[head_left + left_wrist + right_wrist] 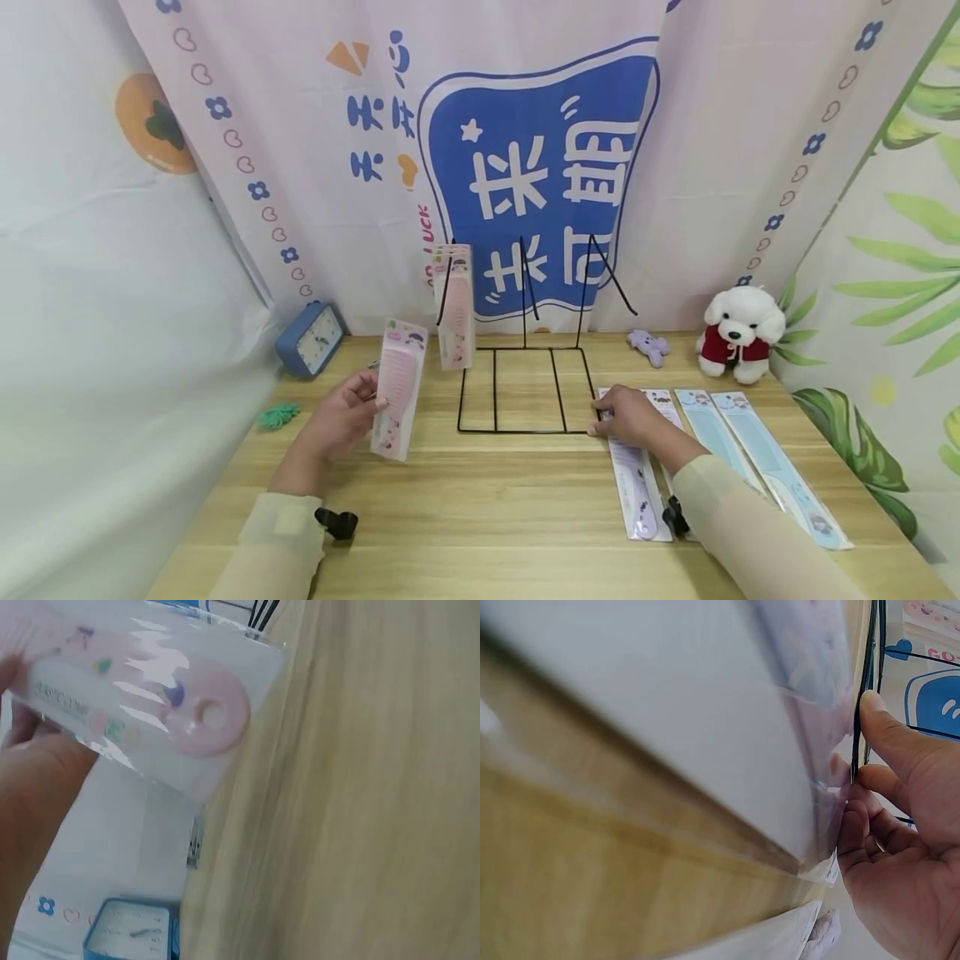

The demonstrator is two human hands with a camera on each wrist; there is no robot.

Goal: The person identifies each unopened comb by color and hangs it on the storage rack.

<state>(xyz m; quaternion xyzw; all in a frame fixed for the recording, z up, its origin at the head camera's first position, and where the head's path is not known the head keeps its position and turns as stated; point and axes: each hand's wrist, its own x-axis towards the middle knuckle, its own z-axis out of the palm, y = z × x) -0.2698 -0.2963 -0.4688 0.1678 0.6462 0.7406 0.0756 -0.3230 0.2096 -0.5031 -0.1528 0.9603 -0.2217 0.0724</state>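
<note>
On the wooden table [525, 500], just to the right of the comb held up in the air, stands a black wire rack [522, 387] whose leftmost hook already carries a small bunch of pink packaged combs [455, 304]; its other two upright hooks are bare. The left hand [341, 417] grips another pink packaged comb [399, 387] by its side edge, thumb across the front, holding it roughly upright above the table and a little short of the rack, not yet on any hook; the left wrist view shows the same pack [150, 705] pinched between thumb and fingers, its round handle end with the hole facing the camera. The right hand [633, 417] rests at the rack's front right corner, and the right wrist view shows its thumb and curled fingers [877, 780] closed on the thin black wire, apparently steadying the frame. Under and beside that hand lie the packs still on the table: a purple one [637, 483] touching the wrist, and two blue ones [757, 454] just beyond it to the right. By this reckoning the hanging is partly done: some pink packs are up, one is in hand, and at least three wait flat. A blue clock [311, 337] and a plush dog [738, 332] sit well behind.
</note>
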